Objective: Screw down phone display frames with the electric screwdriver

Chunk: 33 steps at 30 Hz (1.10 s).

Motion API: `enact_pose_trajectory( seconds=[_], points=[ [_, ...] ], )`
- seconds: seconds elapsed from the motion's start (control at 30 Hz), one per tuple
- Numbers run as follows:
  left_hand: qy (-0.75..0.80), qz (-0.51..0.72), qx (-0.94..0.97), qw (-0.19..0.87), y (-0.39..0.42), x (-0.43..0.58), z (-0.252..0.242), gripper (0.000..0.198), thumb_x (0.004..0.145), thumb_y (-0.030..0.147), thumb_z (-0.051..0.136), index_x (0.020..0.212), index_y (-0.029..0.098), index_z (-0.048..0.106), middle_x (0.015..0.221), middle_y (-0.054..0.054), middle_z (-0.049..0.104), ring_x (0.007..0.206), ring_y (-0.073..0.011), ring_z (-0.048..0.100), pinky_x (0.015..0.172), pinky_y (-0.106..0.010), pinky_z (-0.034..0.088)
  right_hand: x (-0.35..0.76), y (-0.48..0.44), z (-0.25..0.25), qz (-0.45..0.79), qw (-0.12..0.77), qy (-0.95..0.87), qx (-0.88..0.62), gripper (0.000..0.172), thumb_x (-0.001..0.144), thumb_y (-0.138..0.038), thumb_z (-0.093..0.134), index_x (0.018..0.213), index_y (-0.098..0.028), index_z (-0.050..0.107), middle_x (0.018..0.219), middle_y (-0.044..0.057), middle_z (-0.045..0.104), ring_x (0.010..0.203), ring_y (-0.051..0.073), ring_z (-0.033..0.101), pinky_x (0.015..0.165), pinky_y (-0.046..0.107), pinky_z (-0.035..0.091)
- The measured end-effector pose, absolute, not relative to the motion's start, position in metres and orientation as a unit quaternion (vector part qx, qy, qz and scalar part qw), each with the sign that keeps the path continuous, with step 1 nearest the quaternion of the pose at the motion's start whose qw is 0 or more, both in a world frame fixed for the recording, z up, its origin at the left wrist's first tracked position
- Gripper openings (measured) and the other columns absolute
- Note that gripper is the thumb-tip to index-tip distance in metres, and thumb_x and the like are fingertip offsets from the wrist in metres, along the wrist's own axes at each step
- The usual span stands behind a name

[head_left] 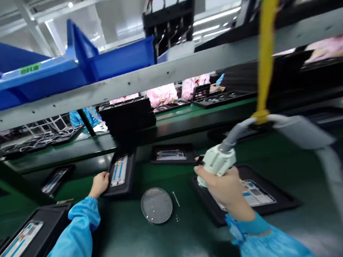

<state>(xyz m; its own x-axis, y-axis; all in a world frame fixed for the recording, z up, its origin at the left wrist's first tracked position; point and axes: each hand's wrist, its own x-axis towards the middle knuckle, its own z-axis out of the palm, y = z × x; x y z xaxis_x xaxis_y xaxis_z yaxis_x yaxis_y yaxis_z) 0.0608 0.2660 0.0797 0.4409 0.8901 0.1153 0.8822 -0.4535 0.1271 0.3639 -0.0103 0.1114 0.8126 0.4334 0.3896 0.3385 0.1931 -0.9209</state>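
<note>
My right hand (226, 189) is wrapped round a pale green electric screwdriver (219, 161) whose grey hose (298, 131) hangs from a yellow strap (265, 52). It hovers above a black tray (281, 203) holding a flat device (255, 192). My left hand (99, 183) rests on the near left edge of another black tray (120, 173) with a device in it, fingers curled over the rim. Between the two trays a round grey dish (156, 205) lies on the green belt. Both arms wear blue sleeves.
More black trays sit on the belt: one at the near left (22, 245), one at the back (172, 154) and one at the far left (56, 179). A grey shelf rail (143, 81) with blue bins (114, 57) crosses overhead. People in pink coats (162, 94) work beyond.
</note>
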Motion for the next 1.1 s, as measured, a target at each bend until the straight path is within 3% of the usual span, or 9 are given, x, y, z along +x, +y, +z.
enact_pose_trajectory(
  seconds=[0.23, 0.43, 0.63, 0.9, 1.0, 1.1],
  points=[
    [0.546, 0.061, 0.835, -0.028, 0.302, 0.113, 0.082, 0.035, 0.097, 0.036, 0.062, 0.125, 0.016, 0.058, 0.126, -0.01, 0.06, 0.108, -0.0239, 0.063, 0.091, -0.045, 0.056, 0.365, -0.003, 0.106, 0.075, 0.706, -0.323, -0.626, 0.016, 0.066, -0.032, 0.064, 0.061, -0.019, 0.056, 0.052, -0.003, 0.052, 0.049, 0.012, 0.047, 0.048, 0.025, 0.039],
    [0.388, 0.055, 0.92, -0.021, 0.276, 0.22, 0.034, 0.039, 0.096, 0.037, 0.062, 0.13, 0.018, 0.056, 0.134, -0.011, 0.056, 0.115, -0.026, 0.06, 0.095, -0.048, 0.054, 0.367, 0.003, 0.095, 0.108, 0.688, -0.356, -0.624, 0.012, 0.07, -0.026, 0.061, 0.066, -0.019, 0.051, 0.057, -0.005, 0.046, 0.054, 0.01, 0.041, 0.05, 0.023, 0.036],
    [0.304, 0.057, 0.951, -0.002, 0.266, 0.261, 0.016, 0.032, 0.096, 0.036, 0.063, 0.122, 0.016, 0.06, 0.122, -0.009, 0.062, 0.106, -0.0229, 0.064, 0.09, -0.044, 0.056, 0.372, 0.0, 0.101, 0.099, 0.659, -0.415, -0.619, 0.015, 0.069, -0.025, 0.062, 0.082, -0.019, 0.06, 0.065, -0.004, 0.051, 0.062, 0.012, 0.045, 0.058, 0.024, 0.042],
    [0.271, 0.145, 0.951, -0.034, 0.239, 0.162, 0.026, 0.024, 0.098, 0.037, 0.058, 0.106, 0.014, 0.061, 0.102, -0.005, 0.064, 0.087, -0.0175, 0.065, 0.081, -0.037, 0.057, 0.384, -0.005, 0.105, 0.097, 0.675, -0.403, -0.61, 0.027, 0.075, -0.036, 0.065, 0.094, -0.018, 0.066, 0.076, 0.0, 0.064, 0.068, 0.015, 0.054, 0.067, 0.028, 0.049],
    [0.268, 0.185, 0.944, -0.044, 0.194, 0.089, 0.037, 0.028, 0.101, 0.042, 0.046, 0.102, 0.017, 0.058, 0.099, -0.007, 0.061, 0.083, -0.019, 0.066, 0.077, -0.034, 0.058, 0.39, -0.004, 0.1, 0.09, 0.685, -0.376, -0.617, 0.035, 0.075, -0.042, 0.068, 0.099, -0.016, 0.068, 0.086, 0.004, 0.068, 0.077, 0.018, 0.058, 0.079, 0.033, 0.049],
    [0.27, 0.21, 0.938, -0.058, 0.127, 0.012, 0.042, 0.028, 0.098, 0.046, 0.045, 0.106, 0.023, 0.058, 0.105, -0.008, 0.064, 0.09, -0.0224, 0.069, 0.075, -0.032, 0.06, 0.395, -0.003, 0.098, 0.089, 0.693, -0.355, -0.621, 0.038, 0.074, -0.046, 0.071, 0.097, -0.016, 0.069, 0.082, 0.004, 0.068, 0.076, 0.018, 0.059, 0.077, 0.034, 0.049]
  ],
)
